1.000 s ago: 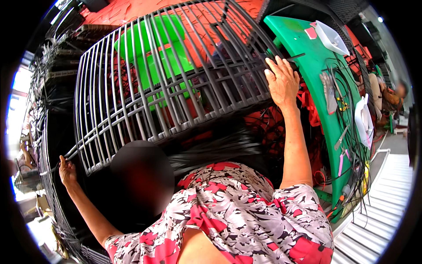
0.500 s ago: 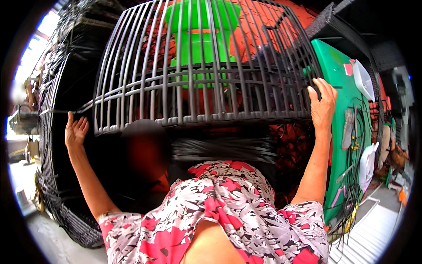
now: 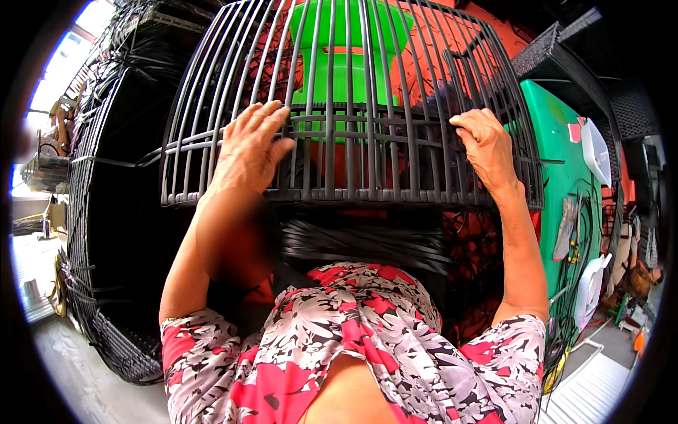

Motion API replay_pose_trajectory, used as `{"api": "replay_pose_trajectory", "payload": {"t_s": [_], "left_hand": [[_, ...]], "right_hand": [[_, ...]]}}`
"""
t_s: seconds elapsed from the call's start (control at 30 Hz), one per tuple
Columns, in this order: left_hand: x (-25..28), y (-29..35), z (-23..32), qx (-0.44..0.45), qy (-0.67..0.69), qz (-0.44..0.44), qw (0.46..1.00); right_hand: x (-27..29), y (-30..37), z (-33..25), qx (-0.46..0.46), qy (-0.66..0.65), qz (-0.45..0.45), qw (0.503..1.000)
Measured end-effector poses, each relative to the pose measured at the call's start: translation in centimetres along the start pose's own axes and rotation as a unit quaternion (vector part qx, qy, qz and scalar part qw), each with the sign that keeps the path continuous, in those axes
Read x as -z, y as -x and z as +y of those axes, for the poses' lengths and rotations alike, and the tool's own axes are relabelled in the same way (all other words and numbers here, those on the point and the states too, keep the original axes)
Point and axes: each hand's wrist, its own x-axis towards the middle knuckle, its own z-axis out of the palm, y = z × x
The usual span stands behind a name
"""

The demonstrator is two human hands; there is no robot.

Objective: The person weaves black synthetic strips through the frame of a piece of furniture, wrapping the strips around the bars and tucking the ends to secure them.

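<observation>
A dark grey plastic slatted basket [image 3: 367, 92] fills the upper middle of the head view, held up in front of me above a stack of black baskets [image 3: 367, 244]. My left hand [image 3: 248, 145] lies on its slats at the left, fingers curled over a horizontal band. My right hand [image 3: 487, 148] grips the slats at the right side near the rim. Green plastic items [image 3: 346, 49] show through the bars behind it. My flowered sleeves fill the bottom of the view.
Tall stacks of black woven baskets [image 3: 113, 233] stand at the left. A green plastic panel [image 3: 565, 184] with hanging cords and white items rises at the right. A red wall lies behind. Pale floor shows at bottom left and bottom right.
My left hand came in from the far left edge onto the basket's slats. The basket has come closer and squarer to me; my right hand stays on its right side.
</observation>
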Motion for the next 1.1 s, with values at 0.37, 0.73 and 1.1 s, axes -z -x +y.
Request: {"api": "replay_pose_trajectory", "payload": {"t_s": [0.37,0.73,1.1], "left_hand": [[-1.1,2.0,-0.7,0.008,-0.104,-0.114,0.988],[-0.6,1.7,0.0,0.019,-0.09,-0.134,0.987],[-0.3,-5.3,8.3,-0.184,0.087,-0.056,0.977]], "right_hand": [[1.2,-2.5,0.8,-0.175,-0.17,-0.202,0.949],[3.9,-0.3,3.8,-0.284,-0.306,0.011,0.909],[9.0,9.6,8.1,-0.403,-0.171,0.13,0.89]]}}
